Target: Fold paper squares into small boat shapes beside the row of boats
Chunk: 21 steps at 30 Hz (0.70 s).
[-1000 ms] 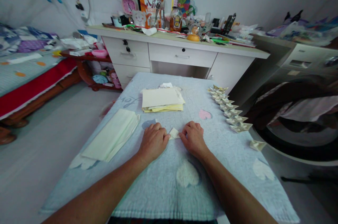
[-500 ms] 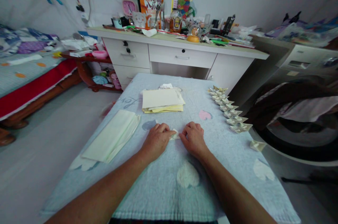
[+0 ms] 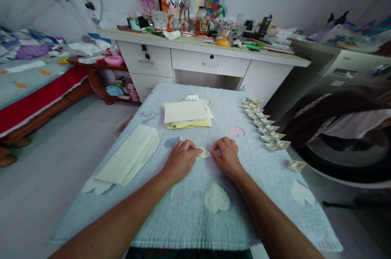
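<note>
A small piece of folded paper (image 3: 203, 153) lies low on the cloth between my hands. My left hand (image 3: 182, 156) grips its left end, the thumb pressed on top and the fingers curled. At its right end, my right hand (image 3: 226, 156) is closed with thumb and forefinger at the paper's tip; the exact contact is partly hidden. Beyond the hands is a stack of cream and yellow paper sheets (image 3: 185, 113). A row of folded paper boats (image 3: 265, 124) runs along the right side, with a single folded paper piece (image 3: 295, 165) nearer me.
A pale blue cloth (image 3: 183, 218) with heart patterns covers the table. Folded pale green paper (image 3: 130, 155) lies at the left. Behind stands a white desk (image 3: 210, 61) crowded with jars and packets. A washing machine (image 3: 345, 71) is at the right, a bed (image 3: 36, 84) at the left.
My right hand has shifted slightly right and its fingers have lifted a little, so more of the folded paper shows. My left hand stays on it. The view has tilted slightly.
</note>
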Each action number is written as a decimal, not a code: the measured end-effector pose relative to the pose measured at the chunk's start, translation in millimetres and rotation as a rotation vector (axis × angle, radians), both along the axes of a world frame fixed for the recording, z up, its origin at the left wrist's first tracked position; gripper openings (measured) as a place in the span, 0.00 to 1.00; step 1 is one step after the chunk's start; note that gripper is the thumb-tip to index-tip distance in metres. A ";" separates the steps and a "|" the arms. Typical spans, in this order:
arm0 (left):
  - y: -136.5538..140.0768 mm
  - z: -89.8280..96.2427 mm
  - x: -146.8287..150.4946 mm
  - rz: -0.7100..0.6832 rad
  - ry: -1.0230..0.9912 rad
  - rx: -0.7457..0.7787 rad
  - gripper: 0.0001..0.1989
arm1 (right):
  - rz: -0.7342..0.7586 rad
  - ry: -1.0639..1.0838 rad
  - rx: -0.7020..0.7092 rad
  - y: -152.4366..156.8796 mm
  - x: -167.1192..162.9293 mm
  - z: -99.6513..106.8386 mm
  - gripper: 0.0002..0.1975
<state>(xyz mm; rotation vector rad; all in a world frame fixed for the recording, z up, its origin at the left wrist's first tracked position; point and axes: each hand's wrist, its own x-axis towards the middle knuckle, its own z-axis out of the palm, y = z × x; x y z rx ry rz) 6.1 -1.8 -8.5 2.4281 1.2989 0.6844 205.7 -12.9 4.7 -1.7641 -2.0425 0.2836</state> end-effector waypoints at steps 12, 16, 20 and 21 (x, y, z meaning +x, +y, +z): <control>-0.9 0.5 -1.1 0.047 0.066 0.009 0.17 | 0.033 -0.145 0.078 -2.2 -26.8 -6.6 0.22; -1.3 2.6 -6.2 0.095 0.123 0.036 0.23 | 0.034 -0.175 0.062 -2.1 -26.4 -6.7 0.26; 0.3 3.6 -15.3 0.096 0.149 0.029 0.27 | 0.044 -0.183 0.040 -2.8 -26.4 -4.3 0.26; 0.9 3.7 -18.2 0.091 0.149 0.021 0.27 | 0.046 -0.182 0.037 -2.9 -26.6 -3.7 0.26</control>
